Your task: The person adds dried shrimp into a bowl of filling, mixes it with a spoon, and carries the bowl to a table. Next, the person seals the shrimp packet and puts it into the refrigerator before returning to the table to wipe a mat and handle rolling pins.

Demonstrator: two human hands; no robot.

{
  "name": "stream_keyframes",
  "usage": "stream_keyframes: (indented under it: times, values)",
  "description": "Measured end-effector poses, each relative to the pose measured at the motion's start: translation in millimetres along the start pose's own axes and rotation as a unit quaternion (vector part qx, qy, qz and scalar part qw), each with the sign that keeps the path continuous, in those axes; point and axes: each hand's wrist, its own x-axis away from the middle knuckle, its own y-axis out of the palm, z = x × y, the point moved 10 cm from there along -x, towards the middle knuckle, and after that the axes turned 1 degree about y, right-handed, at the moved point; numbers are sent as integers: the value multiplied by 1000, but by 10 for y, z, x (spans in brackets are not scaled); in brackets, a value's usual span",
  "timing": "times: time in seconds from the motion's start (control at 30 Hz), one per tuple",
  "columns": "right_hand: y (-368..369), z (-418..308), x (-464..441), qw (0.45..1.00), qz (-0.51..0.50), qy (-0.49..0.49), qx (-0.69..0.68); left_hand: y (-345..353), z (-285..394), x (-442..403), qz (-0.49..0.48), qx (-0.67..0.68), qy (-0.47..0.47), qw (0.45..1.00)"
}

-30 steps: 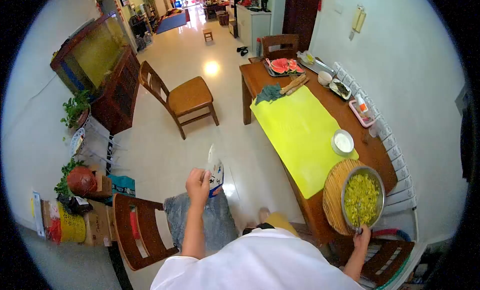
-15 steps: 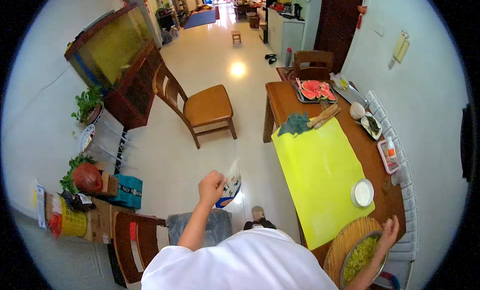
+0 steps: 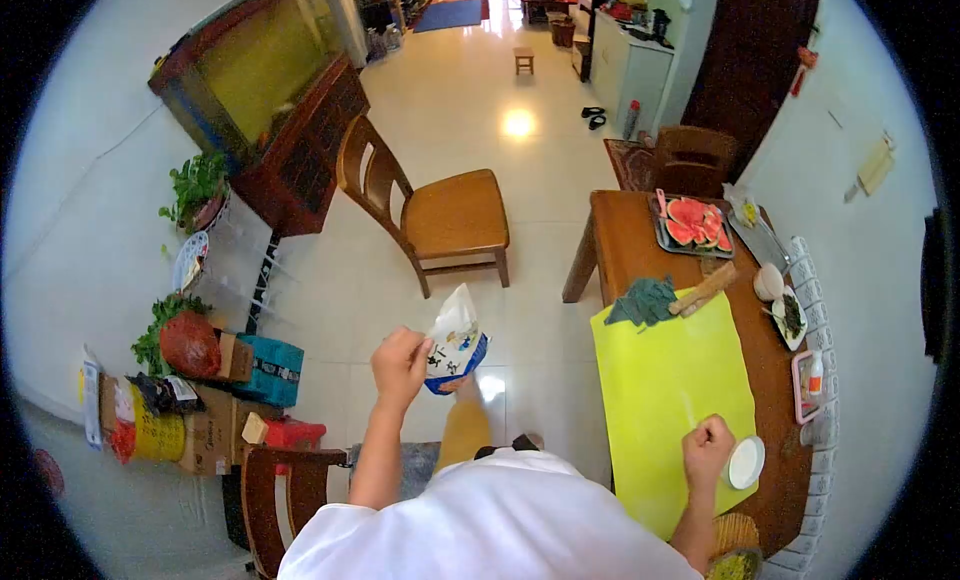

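1. I have the left hand [image 3: 402, 365] in a narrow pinch on the near edge of a soft, plastic-looking bag [image 3: 455, 350]; thumb and fingertips press together on it.
2. The bag hangs over the glossy tile floor [image 3: 540, 250], well apart from the table: thin and creased, pale toward its peaked top, with dark printed characters and a blue band along its lower part.
3. I see the right hand [image 3: 708, 448] with its fingers curled inward over the mat; I cannot tell whether anything sits between them.
4. Just beside that hand I make out a small round bowl [image 3: 762, 462], smooth and pale, with something white inside.
5. The mat [image 3: 670, 380] is a smooth, flat, bright yellow-green sheet with faint pale smears, spread on the brown wooden table [image 3: 630, 250].
6. By the right forearm I catch part of a ribbed, straw-coloured board [image 3: 735, 533], with chopped yellow-green food [image 3: 735, 568] at the bottom edge of my view.
7. At the mat's far end I find a rumpled grey-green cloth [image 3: 645, 302] touching pale, blunt wooden pieces [image 3: 705, 288].
8. Beyond them, a dark rectangular tray [image 3: 690, 248] carries wedges of wet-looking red watermelon [image 3: 690, 220].
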Motion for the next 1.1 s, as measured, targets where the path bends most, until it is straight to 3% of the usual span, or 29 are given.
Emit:
stream_keyframes:
  times: [0.13, 0.27, 0.33, 0.37, 0.43, 0.5, 0.63, 0.77, 0.87, 0.9, 0.97, 1.1]
  values:
    - [1003, -1057, -342, 991, -109, -81, -23, -324, -358, -315, 34, -27, 22, 999]
    - [2230, -1581, -654, 974, -198, -105, -36, -677, -912, -710, 19, -64, 15, 998]
    - [2920, -1984, -843, 938, -263, -71, -213, -881, -1254, -935, 26, -66, 25, 997]
    - [3241, -2249, -942, 937, -269, -71, -211, -1002, -1427, -1021, 32, -60, 37, 997]
    - [3953, -2726, -1062, 799, -326, 127, -489, -1199, -1757, -1198, 25, -74, 28, 997]
    - [4509, -3458, -1230, 724, -373, 129, -566, -1371, -2101, -1474, 25, -90, 28, 995]
    - [5342, -4719, -1538, 663, -415, 99, -615, -1699, -2890, -2009, 22, -100, -25, 994]
    - [6177, -5308, -1728, 679, -436, 134, -576, -1944, -3431, -2594, 44, -99, -20, 994]
    - [6562, -5893, -1931, 764, -407, -141, -480, -2007, -3826, -3027, 45, -99, -16, 994]
    - [6702, -5981, -2005, 763, -405, -139, -484, -2006, -3946, -3179, 44, -98, -6, 994]
    - [6797, -6268, -2118, 837, -332, -304, -309, -1925, -4142, -3470, 5, -127, 31, 991]
    - [7444, -6621, -2408, 858, -284, -369, -216, -1574, -4638, -4111, -120, -169, 95, 974]
